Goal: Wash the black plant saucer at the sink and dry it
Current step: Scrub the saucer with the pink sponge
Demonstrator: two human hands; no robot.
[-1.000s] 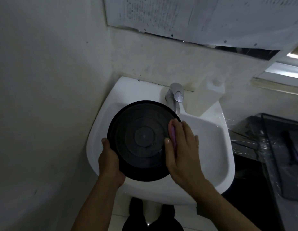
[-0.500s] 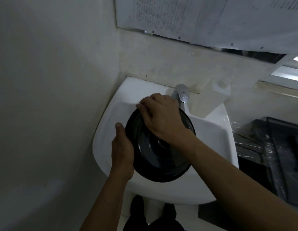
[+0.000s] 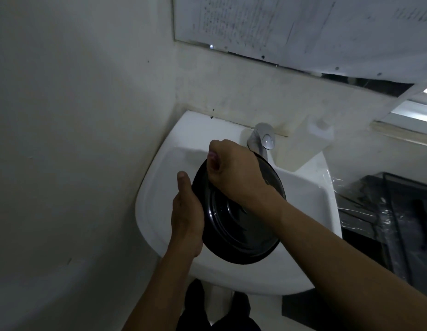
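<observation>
Glossy black plastic saucer [image 3: 241, 225]; smooth white glazed sink [image 3: 157, 187]; shiny metal tap [image 3: 261, 139].

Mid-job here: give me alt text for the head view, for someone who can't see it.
A person holds a black plant saucer tilted over a white sink, left hand gripping its left edge. The right hand, closed round a small pink pad, presses against the saucer's upper rim near the tap.
</observation>
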